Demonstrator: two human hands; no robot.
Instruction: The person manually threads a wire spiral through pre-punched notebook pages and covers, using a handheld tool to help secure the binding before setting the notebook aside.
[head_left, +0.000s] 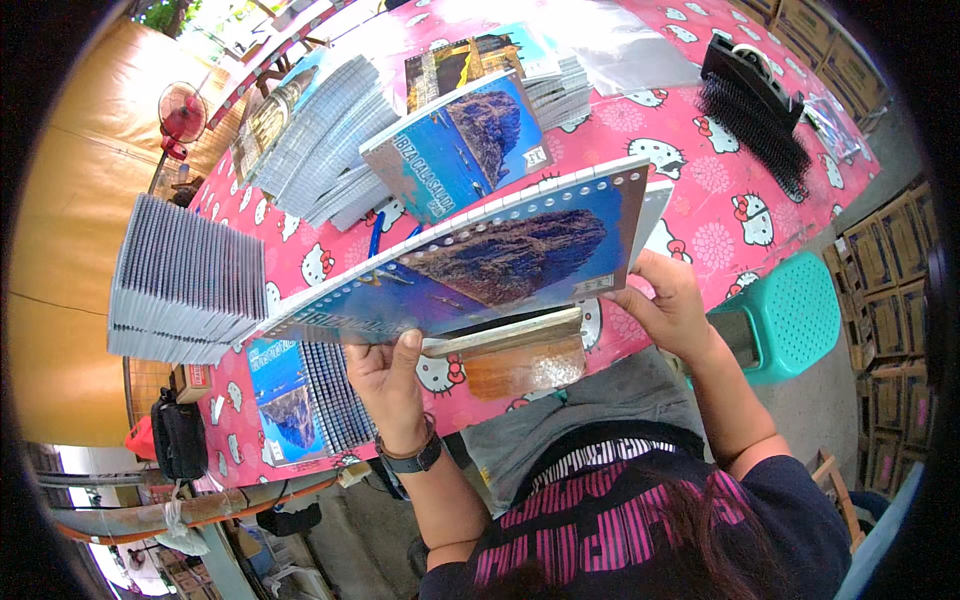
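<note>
Both hands hold up a notebook (510, 255) with a rock-and-sea cover and a row of punched holes along its upper long edge. No coil shows in those holes. My left hand (388, 385) grips its lower left edge, thumb on the cover. At the lower right corner, my right hand (665, 305) pinches it between thumb and fingers; white sheets show behind that end. Below it, a wooden block (525, 365) lies at the table's near edge. Just beyond stands a pile topped by a similar blue notebook (465, 145), with a blue pen (376, 233) beside it.
Left are a tall notebook stack (185, 280) and a blue-covered notebook (285, 405) by coil-bound edges. More piles (325, 140) stand at the back. Black binding coils (755, 135) lie by a tape dispenser (750, 75) on the pink tablecloth (620, 115). A green stool (800, 315) stands right.
</note>
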